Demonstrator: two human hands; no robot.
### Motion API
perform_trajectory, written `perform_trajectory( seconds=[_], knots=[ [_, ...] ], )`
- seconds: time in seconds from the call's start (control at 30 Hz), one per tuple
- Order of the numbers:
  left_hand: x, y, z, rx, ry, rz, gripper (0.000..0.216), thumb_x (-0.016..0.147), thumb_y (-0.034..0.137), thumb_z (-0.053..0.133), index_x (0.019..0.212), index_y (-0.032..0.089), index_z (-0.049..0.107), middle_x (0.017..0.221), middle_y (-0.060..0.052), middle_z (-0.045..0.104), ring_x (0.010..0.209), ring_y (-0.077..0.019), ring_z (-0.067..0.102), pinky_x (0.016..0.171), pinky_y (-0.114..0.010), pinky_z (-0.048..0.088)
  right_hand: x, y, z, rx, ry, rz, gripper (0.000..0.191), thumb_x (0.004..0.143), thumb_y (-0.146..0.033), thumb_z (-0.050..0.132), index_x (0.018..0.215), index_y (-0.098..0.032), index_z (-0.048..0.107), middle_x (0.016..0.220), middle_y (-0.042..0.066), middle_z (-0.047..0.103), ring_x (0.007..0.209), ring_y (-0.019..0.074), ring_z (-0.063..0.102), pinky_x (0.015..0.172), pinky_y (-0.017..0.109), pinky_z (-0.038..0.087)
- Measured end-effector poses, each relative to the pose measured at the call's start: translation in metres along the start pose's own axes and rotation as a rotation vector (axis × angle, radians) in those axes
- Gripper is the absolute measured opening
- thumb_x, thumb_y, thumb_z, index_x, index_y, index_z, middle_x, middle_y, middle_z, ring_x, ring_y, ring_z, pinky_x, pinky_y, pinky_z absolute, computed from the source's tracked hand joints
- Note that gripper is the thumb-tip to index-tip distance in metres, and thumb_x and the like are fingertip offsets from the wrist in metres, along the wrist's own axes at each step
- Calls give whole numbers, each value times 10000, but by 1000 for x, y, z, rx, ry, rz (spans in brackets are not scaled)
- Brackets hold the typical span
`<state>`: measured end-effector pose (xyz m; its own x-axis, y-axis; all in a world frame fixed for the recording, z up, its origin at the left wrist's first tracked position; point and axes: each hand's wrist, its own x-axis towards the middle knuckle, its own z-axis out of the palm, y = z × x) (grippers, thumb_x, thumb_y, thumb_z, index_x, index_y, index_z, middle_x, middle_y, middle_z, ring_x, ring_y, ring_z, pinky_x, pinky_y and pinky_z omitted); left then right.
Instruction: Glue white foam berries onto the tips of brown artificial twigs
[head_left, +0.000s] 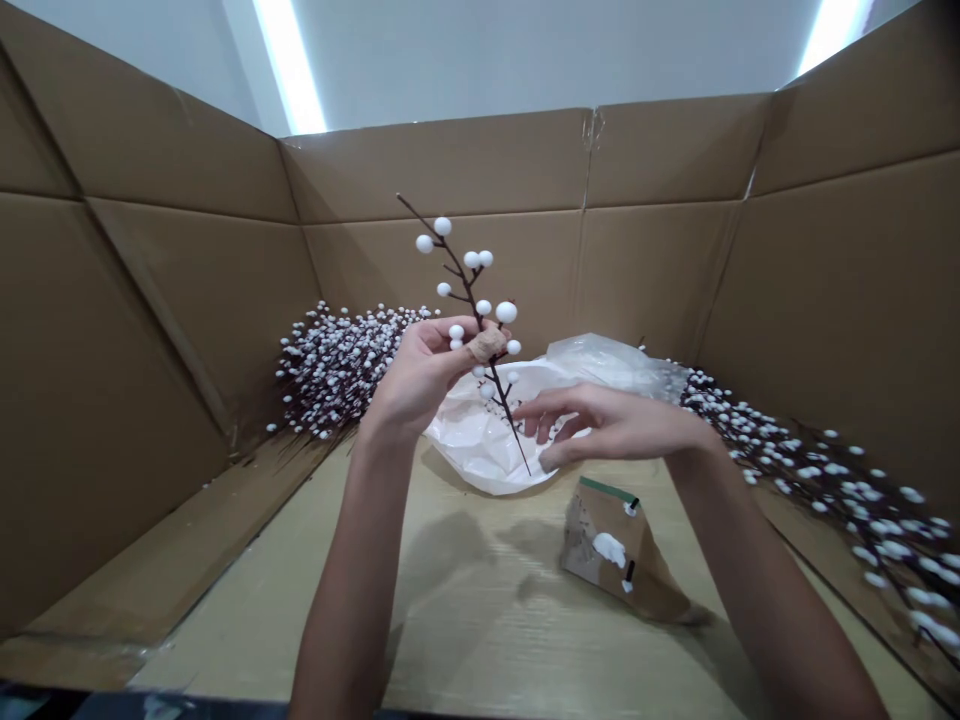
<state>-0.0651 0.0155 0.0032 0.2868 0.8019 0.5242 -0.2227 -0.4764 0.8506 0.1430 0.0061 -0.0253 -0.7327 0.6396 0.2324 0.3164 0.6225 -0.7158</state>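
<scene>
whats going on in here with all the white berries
A person's left hand holds a berry sprig up by its stem. The right hand is open beside the stem's lower end. Behind lie a bag, a left heap and a right heap of sprigs. A card with a white blob stands on the table.

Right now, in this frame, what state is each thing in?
Brown twig with white round berries: held tilted, lifted.
Left hand: pinched shut on the twig.
Right hand: open, fingers by the stem's lower end.
White plastic bag: crumpled, on the pale wooden table.
Small brown cardboard piece: dabbed with white blobs.
</scene>
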Motion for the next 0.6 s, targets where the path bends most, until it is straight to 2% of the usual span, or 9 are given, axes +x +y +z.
perform_trajectory(
  seconds=[0.07,0.13,0.23,0.4,0.5,0.6],
  knots=[
    [2,-1,-4,-67,23,3,119,651,203,792,629,155,686,712,-6,673,656,-86,613,650,-192,493,9,2,10,-39,-74,9,343,797,-351,665,1065,-139,685,898,63,685,789,154,618,667,249,487],
    [4,-2,-6,-121,42,-13,125,641,201,800,637,149,686,717,-7,671,648,-83,608,635,-188,496,17,3,21,7,-86,13,236,830,-314,617,930,-122,709,769,38,662,672,121,578,602,228,450],
    [5,-4,-9,-173,35,-44,151,655,239,793,740,142,714,774,-32,687,698,-105,624,669,-214,515,25,3,32,151,-53,29,234,818,-338,620,765,-120,686,632,6,596,582,102,531,552,217,427],
    [5,-2,-19,-205,-45,-76,375,641,389,791,919,149,717,1078,-118,675,920,-215,651,765,-282,528,26,2,36,209,46,49,202,782,-299,630,662,-137,639,587,6,585,555,114,548,554,227,437],
    [2,3,-27,-225,8,-33,511,645,526,749,1002,164,697,1164,-131,638,978,-244,639,780,-307,530,28,1,40,157,97,82,174,775,-243,601,640,-137,626,576,11,589,547,117,549,558,230,425],
    [-1,9,-30,-133,108,74,423,691,454,738,1020,192,690,1157,-96,647,964,-197,635,792,-282,517,32,1,46,81,118,120,167,769,-221,580,636,-135,633,560,11,579,543,119,536,560,236,406]
  ],
)
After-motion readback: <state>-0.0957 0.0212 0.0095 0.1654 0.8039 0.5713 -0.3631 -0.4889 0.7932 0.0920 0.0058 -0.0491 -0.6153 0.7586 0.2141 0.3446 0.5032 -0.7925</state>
